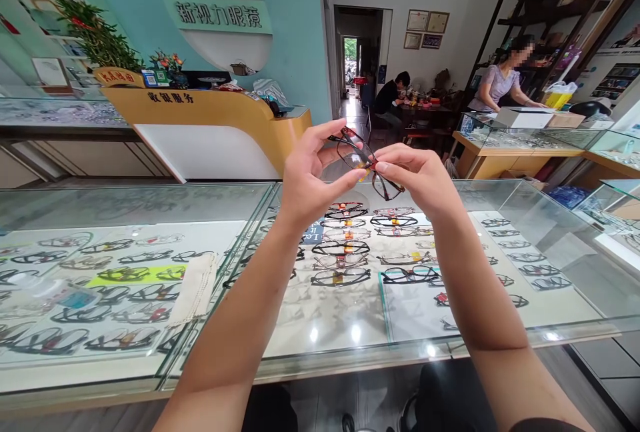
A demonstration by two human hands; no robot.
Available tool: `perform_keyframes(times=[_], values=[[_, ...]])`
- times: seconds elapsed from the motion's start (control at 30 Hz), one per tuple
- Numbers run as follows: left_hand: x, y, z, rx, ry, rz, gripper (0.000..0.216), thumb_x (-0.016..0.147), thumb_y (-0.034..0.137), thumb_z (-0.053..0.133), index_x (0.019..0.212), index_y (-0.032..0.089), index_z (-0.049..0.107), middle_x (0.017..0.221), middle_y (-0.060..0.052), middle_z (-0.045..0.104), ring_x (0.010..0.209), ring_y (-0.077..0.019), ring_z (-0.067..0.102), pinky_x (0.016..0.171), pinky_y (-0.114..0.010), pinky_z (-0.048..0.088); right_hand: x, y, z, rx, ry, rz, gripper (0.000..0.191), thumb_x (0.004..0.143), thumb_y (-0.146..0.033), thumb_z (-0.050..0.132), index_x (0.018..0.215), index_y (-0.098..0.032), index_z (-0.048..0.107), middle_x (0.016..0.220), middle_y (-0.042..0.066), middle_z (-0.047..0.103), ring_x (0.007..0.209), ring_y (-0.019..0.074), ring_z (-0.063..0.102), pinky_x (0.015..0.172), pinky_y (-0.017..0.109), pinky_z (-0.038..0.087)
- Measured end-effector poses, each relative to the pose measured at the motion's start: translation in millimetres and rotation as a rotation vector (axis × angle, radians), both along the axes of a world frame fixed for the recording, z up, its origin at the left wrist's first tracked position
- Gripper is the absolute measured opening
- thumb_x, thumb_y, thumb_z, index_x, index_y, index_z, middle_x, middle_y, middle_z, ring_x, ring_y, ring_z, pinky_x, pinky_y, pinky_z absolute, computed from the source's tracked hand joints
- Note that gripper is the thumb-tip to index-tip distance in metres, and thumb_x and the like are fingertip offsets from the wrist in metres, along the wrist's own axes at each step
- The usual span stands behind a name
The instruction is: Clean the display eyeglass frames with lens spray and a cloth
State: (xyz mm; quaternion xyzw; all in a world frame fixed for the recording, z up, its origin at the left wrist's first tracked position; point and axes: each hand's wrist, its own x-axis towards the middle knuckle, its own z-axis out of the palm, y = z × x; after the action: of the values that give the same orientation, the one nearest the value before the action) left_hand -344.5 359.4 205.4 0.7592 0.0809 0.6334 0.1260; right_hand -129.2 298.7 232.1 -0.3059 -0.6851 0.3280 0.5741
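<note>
A pair of dark-framed eyeglasses [354, 152] with reddish parts is held up above the glass counter, tilted down to the right. My left hand [311, 175] spans one lens, index finger at its upper corner and thumb at its lower edge. Near the bridge, my right hand [424, 175] pinches the frame between thumb and fingers. An orange-yellow sticker or tag shows by the bridge. Below, rows of eyeglasses [341, 277] lie in the display case [320, 332]. Part of the held frame is hidden behind my fingers.
On the left glass top lie a beige cloth [194, 289] and a clear bottle [60, 292]. A yellow and white cashier desk [205, 139] stands beyond. One person [393, 105] sits at a back table; another person [505, 82] stands behind boxes at right.
</note>
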Motion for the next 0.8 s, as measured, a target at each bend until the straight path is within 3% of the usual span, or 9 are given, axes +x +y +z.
perform_keyframes(times=[0.17, 0.27, 0.33, 0.4, 0.5, 0.53, 0.6, 0.8], values=[[-2.2, -1.0, 2.6, -0.055, 0.070, -0.035, 0.078, 0.089, 0.065, 0.090, 0.155, 0.040, 0.057, 0.138, -0.008, 0.072, 0.126, -0.0284, 0.078, 0.106, -0.043, 0.071, 5.1, -0.6, 1.2, -0.173, 0.010, 0.111, 0.021, 0.081, -0.048, 0.097, 0.089, -0.030, 0.091, 0.099, 0.003, 0.088, 0.099, 0.0221, 0.077, 0.105, 0.044, 0.059], [-1.4, -1.8, 1.7, -0.108, 0.087, -0.039, 0.087, 0.087, 0.068, 0.090, 0.159, 0.043, 0.050, 0.137, -0.008, 0.072, 0.122, -0.0267, 0.078, 0.103, -0.041, 0.069, 5.6, -0.3, 0.5, -0.167, 0.012, 0.128, 0.024, 0.080, -0.049, 0.098, 0.093, -0.029, 0.093, 0.100, 0.003, 0.089, 0.100, 0.0222, 0.079, 0.106, 0.043, 0.060], [2.1, -5.5, 0.3, -0.139, 0.036, 0.065, 0.087, 0.085, 0.066, 0.093, 0.158, 0.043, 0.051, 0.144, -0.009, 0.069, 0.125, -0.0266, 0.076, 0.101, -0.039, 0.068, 5.3, 1.3, -0.8, -0.127, 0.025, 0.080, 0.027, 0.079, -0.051, 0.098, 0.092, -0.029, 0.093, 0.103, 0.005, 0.089, 0.102, 0.0237, 0.080, 0.105, 0.045, 0.062], [7.9, -12.8, -1.2, -0.151, -0.099, 0.256, 0.079, 0.084, 0.062, 0.095, 0.149, 0.038, 0.059, 0.146, -0.010, 0.067, 0.127, -0.0261, 0.072, 0.098, -0.037, 0.066, 5.5, 4.1, -2.7, -0.081, 0.043, -0.020, 0.029, 0.077, -0.054, 0.099, 0.090, -0.028, 0.093, 0.108, 0.006, 0.090, 0.103, 0.0259, 0.081, 0.103, 0.048, 0.064], [18.8, -27.9, -2.9, -0.161, -0.250, 0.458, 0.040, 0.091, 0.054, 0.090, 0.117, 0.028, 0.074, 0.115, -0.007, 0.074, 0.099, -0.0192, 0.070, 0.083, -0.032, 0.060, 6.3, 8.3, -6.1, 0.033, 0.034, -0.172, 0.029, 0.078, -0.055, 0.098, 0.089, -0.029, 0.093, 0.110, 0.005, 0.090, 0.111, 0.0305, 0.083, 0.107, 0.053, 0.064], [22.3, -32.8, -3.2, -0.185, -0.236, 0.455, 0.029, 0.095, 0.052, 0.086, 0.104, 0.026, 0.076, 0.100, -0.005, 0.073, 0.086, -0.0168, 0.066, 0.076, -0.031, 0.057, 6.0, 9.0, -7.3, 0.081, 0.015, -0.214, 0.027, 0.081, -0.055, 0.096, 0.089, -0.029, 0.093, 0.109, 0.005, 0.090, 0.116, 0.0319, 0.082, 0.110, 0.055, 0.063], [28.3, -40.3, -3.7, -0.269, -0.146, 0.369, 0.030, 0.100, 0.050, 0.080, 0.086, 0.024, 0.079, 0.078, -0.002, 0.069, 0.069, -0.0140, 0.057, 0.065, -0.031, 0.049, 3.4, 8.8, -10.1, 0.176, -0.046, -0.299, 0.022, 0.088, -0.052, 0.092, 0.091, -0.030, 0.092, 0.108, 0.005, 0.090, 0.121, 0.0333, 0.082, 0.115, 0.057, 0.061], [34.2, -36.3, -6.1, -0.524, -0.124, 0.170, 0.039, 0.089, 0.064, 0.090, 0.090, 0.025, 0.087, 0.071, -0.002, 0.070, 0.066, -0.0149, 0.059, 0.055, -0.030, 0.044, -17.0, 5.4, -25.0, 0.391, -0.350, -0.525, 0.022, 0.108, -0.040, 0.069, 0.114, -0.029, 0.087, 0.133, 0.006, 0.084, 0.130, 0.0305, 0.078, 0.121, 0.055, 0.059]])
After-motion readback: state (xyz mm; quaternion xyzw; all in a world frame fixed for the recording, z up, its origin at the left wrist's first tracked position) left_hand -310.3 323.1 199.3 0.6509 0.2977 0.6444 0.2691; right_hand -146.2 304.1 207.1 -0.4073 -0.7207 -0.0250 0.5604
